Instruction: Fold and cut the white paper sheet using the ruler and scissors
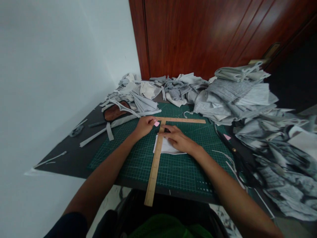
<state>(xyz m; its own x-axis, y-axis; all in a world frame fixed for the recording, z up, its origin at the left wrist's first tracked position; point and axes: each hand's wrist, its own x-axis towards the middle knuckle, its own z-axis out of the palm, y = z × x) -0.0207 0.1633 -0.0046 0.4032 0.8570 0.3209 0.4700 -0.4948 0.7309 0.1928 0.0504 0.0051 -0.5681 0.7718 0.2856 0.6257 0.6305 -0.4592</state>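
Note:
My left hand [145,127] pinches a pink piece of tailor's chalk [157,124] beside the upper end of a long wooden ruler [154,168]. That ruler runs toward me, past the table's front edge. A second wooden strip [188,120] lies crosswise at its top; whether the two are joined I cannot tell. My right hand [178,138] lies flat with its fingers spread, the fingertips pressing on the ruler. Under the ruler and this hand is a small white piece of fabric [170,149], partly hidden, on the green cutting mat [131,155].
Black scissors [239,158] and another pink chalk piece [227,137] lie to the right, near big heaps of grey fabric [230,96]. More scraps [145,99] and a brown dark-edged piece [116,111] lie at back left. A white wall [61,72] borders the left side.

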